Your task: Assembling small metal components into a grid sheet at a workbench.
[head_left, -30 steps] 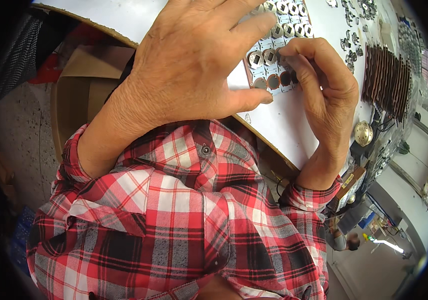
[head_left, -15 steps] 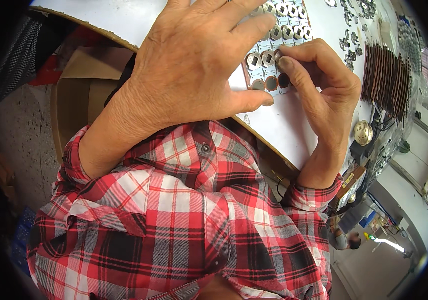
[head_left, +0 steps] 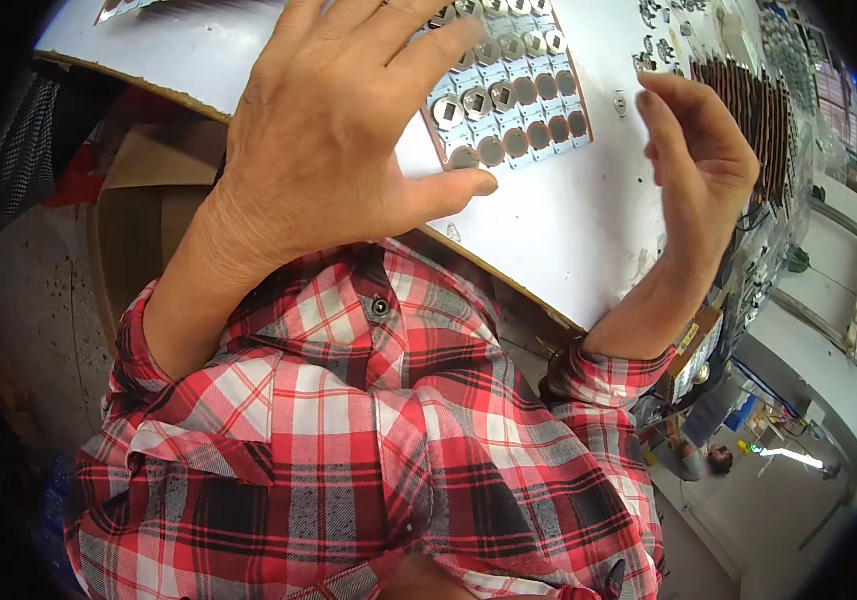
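Observation:
A panel of small light-blue boards (head_left: 533, 142) lies on the white table, with rows of dark round pads. Round silver metal parts with square centre openings (head_left: 476, 102) sit on several of its places; three are in the row nearest the bare pads. My left hand (head_left: 323, 140) spreads over the panel's left side, palm down, hiding part of it. Its thumb points along the near edge. To the right of the panel, my right hand (head_left: 703, 150) is raised above the table. Its thumb and forefinger curve with tips slightly apart, and I see nothing between them.
A small loose metal piece (head_left: 620, 103) lies between the panel and my right hand. Scattered metal parts (head_left: 656, 50) are farther back. A stack of brown-edged strips (head_left: 748, 110) stands at the right. A cardboard box (head_left: 143, 200) is below the table's left edge (head_left: 128, 78).
My right hand has left the panel and moved right, uncovering more pads and a third silver part in the row. The view has shifted, and my left hand stays over the panel.

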Motion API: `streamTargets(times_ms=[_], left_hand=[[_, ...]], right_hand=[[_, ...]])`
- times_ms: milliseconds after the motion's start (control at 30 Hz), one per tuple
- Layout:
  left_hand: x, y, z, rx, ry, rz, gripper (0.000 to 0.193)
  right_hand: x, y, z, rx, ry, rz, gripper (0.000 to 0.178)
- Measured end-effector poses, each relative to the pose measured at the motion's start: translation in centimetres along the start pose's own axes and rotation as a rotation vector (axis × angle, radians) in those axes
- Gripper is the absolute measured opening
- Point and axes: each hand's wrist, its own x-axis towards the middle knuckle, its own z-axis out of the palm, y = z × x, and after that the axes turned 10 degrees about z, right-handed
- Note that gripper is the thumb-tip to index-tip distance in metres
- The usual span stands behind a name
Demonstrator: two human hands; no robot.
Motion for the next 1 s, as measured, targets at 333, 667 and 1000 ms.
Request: streamTargets(times_ms=[333,667,1000], left_hand=[[0.0,0.0,0.5,-0.001,0.011,0.012,0.077],[0.9,0.3,-1.1,0.057,-0.11,-0.008,0.073],[2.0,0.5,-0.3,0.088,-0.2,-0.036,0.073]], right_hand=[[0.9,2.1,-0.9,-0.306,-0.098,-0.111,0.018],[0.2,-0.1,0.2,0.521,-0.296,0.158,0.016],[-1.9,-2.8,4.5,0.649,-0.497,0.209,0.016]])
